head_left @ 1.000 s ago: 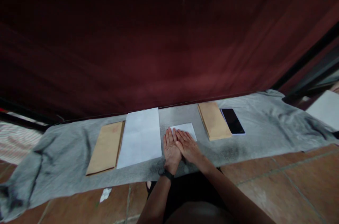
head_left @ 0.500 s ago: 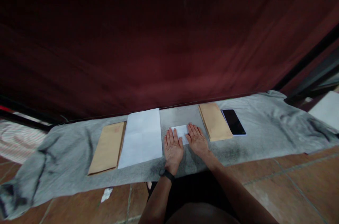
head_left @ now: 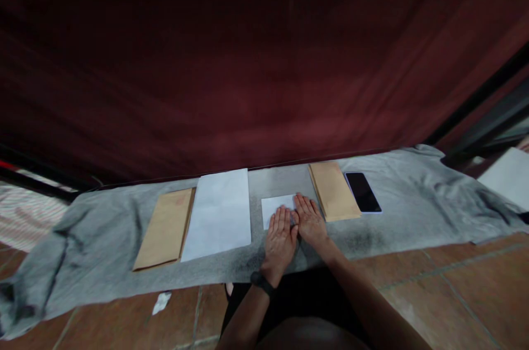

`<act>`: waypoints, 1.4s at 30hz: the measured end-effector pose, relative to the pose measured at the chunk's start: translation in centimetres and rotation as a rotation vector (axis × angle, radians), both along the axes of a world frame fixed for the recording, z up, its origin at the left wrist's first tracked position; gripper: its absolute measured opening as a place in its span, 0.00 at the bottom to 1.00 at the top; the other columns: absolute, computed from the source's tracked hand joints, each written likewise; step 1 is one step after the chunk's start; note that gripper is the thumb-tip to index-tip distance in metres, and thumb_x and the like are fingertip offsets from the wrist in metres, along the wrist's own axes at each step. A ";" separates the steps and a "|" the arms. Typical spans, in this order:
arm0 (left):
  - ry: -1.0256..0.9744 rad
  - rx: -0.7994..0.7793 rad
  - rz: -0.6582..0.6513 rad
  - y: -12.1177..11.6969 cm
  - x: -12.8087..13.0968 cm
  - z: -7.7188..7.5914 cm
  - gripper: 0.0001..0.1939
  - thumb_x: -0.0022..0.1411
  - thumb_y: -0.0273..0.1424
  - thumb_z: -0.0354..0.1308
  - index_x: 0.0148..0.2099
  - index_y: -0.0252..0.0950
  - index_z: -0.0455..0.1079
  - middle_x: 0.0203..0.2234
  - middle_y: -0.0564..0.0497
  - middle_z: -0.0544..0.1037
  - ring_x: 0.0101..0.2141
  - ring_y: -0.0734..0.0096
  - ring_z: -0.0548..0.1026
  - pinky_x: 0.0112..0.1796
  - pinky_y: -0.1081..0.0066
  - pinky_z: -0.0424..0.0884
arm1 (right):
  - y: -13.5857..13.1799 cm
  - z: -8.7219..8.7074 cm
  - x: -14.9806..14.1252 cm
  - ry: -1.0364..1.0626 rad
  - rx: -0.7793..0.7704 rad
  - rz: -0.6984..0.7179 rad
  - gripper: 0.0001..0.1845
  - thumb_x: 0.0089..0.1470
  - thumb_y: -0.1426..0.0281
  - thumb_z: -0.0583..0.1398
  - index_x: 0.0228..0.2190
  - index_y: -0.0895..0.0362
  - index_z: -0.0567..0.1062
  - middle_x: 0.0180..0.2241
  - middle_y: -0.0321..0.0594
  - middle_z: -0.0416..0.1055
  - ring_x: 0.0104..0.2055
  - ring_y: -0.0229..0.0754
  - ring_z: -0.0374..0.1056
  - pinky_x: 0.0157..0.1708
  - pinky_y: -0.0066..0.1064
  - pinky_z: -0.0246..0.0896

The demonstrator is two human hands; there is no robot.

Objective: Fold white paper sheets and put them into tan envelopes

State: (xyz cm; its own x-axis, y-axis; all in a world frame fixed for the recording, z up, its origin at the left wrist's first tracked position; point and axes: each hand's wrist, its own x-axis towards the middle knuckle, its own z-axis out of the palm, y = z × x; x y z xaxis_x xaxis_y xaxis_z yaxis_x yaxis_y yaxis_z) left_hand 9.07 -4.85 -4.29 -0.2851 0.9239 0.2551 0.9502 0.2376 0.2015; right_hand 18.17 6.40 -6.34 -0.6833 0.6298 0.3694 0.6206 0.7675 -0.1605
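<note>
A small piece of folded white paper [head_left: 273, 205] lies flat on the grey cloth [head_left: 276, 176] in front of me. My left hand [head_left: 281, 240], with a dark band on its wrist, rests palm down over the paper's lower right part, fingers stretched out. Beside it, my right hand [head_left: 311, 224] lies flat on the paper's right end, its thumb close to the left hand. Both hands are open and grip nothing. The paper's right side is hidden under them.
Larger white sheets [head_left: 221, 215] lie to the left, next to a brown paper envelope stack [head_left: 165, 229]. Right of my hands are another brown envelope stack [head_left: 334, 190] and a phone [head_left: 363, 191]. A dark red curtain-like surface [head_left: 264, 91] rises behind. A white scrap [head_left: 161, 302] is on the tiled floor.
My hands, one overlapping the other a second ago, spread apart over the paper. Since then my left hand has slid right, towards the right hand, uncovering the paper's left end.
</note>
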 end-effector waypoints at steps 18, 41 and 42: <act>0.038 0.015 0.120 -4.6 -2.3 0.1 0.33 0.73 0.40 0.46 0.72 0.27 0.47 0.68 0.36 0.58 0.68 0.56 0.54 0.64 0.53 0.59 | 0.0 0.2 0.0 0.024 0.002 -0.014 0.29 0.68 0.66 0.48 0.67 0.62 0.57 0.65 0.51 0.60 0.68 0.51 0.55 0.66 0.48 0.46; 0.019 0.057 0.092 -5.0 -2.4 -0.5 0.33 0.70 0.30 0.48 0.73 0.29 0.44 0.68 0.35 0.56 0.68 0.54 0.53 0.64 0.51 0.59 | -5.2 1.0 4.2 -0.004 -0.017 0.159 0.34 0.68 0.62 0.51 0.69 0.62 0.50 0.67 0.51 0.56 0.69 0.49 0.54 0.67 0.46 0.48; 0.015 0.062 0.093 -5.0 -2.4 -0.5 0.34 0.70 0.31 0.48 0.73 0.28 0.44 0.68 0.35 0.56 0.68 0.54 0.54 0.63 0.51 0.60 | -5.1 1.0 4.4 -0.005 -0.012 0.153 0.34 0.68 0.63 0.51 0.69 0.62 0.50 0.67 0.51 0.56 0.68 0.49 0.54 0.67 0.46 0.48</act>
State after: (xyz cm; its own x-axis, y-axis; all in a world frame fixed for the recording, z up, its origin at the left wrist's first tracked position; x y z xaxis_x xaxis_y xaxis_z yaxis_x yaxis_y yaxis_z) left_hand 6.70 -9.87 -4.77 -0.3647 0.8759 0.3157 0.9277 0.3127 0.2042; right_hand 22.60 1.27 -5.38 -0.7733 0.5229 0.3587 0.4977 0.8510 -0.1677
